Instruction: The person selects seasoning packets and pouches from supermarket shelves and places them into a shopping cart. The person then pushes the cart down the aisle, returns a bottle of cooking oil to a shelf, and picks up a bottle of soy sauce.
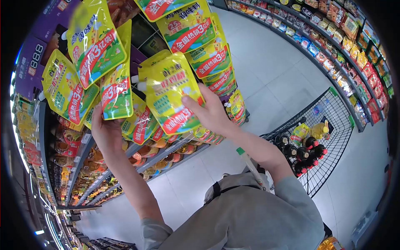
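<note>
My right hand point(210, 109) grips a yellow spouted pouch point(171, 93) by its right edge, thumb across the front. The pouch has a white spout at its left, a red banner and Chinese print. My left hand point(107, 131) is closed around the lower end of another yellow pouch point(118, 89) among the hanging ones; its fingers are partly hidden beneath it. Beside that hand hang more pouches of the same look, one at the upper left point(96, 43) and one lower down point(68, 89).
A column of yellow pouches point(210, 58) hangs at the display's right side. Shelves of bottles point(98, 156) run below. A wire shopping cart point(333, 166) at the right holds dark bottles point(306, 154), a yellow oil bottle point(319, 130) and a pouch. Snack shelves point(321, 46) line the aisle's far side.
</note>
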A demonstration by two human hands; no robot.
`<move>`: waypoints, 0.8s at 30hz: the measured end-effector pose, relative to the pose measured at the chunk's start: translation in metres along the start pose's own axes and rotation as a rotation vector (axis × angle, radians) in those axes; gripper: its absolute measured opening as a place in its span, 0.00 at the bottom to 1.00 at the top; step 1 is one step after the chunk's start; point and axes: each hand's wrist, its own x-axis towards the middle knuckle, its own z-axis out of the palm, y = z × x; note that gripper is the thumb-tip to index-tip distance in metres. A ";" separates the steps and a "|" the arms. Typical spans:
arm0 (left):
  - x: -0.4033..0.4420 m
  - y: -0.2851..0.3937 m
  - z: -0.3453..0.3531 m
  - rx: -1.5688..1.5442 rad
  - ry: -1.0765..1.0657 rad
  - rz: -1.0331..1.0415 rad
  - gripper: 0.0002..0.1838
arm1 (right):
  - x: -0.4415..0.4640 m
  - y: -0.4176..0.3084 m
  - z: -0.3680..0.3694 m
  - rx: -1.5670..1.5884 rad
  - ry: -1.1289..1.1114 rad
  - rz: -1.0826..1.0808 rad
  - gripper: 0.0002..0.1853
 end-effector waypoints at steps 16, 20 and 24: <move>-0.001 0.005 -0.010 0.000 0.017 -0.026 0.16 | 0.043 0.006 0.027 -0.145 -0.069 0.173 0.17; 0.003 -0.002 -0.014 0.014 -0.004 -0.013 0.16 | 0.031 0.021 0.025 -0.177 -0.006 0.096 0.17; 0.004 -0.007 -0.015 -0.017 -0.098 -0.011 0.16 | 0.025 0.022 0.025 -0.112 0.013 0.006 0.18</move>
